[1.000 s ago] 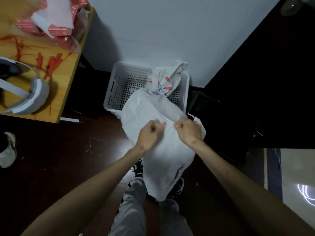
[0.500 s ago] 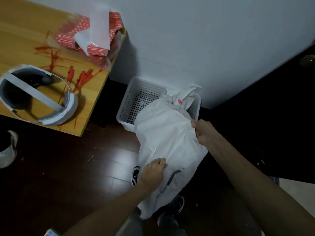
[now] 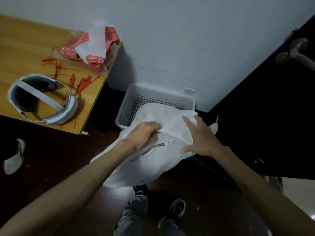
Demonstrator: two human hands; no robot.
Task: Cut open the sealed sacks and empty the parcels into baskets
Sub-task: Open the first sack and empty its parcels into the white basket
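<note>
Beside the table (image 3: 25,53), the sack (image 3: 153,164) drapes across the basket (image 3: 158,90).

The bare left forearm (image 3: 76,184) and bare right forearm (image 3: 255,176) show no sleeve anywhere up to the lower corners of the frame. The left hand (image 3: 143,135) and right hand (image 3: 201,138) are uncovered too. At bottom centre are light-grey fabric trousers (image 3: 134,217). Just above them are the black left sneaker (image 3: 139,190) with pale markings and the black right sneaker (image 3: 176,209), white along its sole.
</note>
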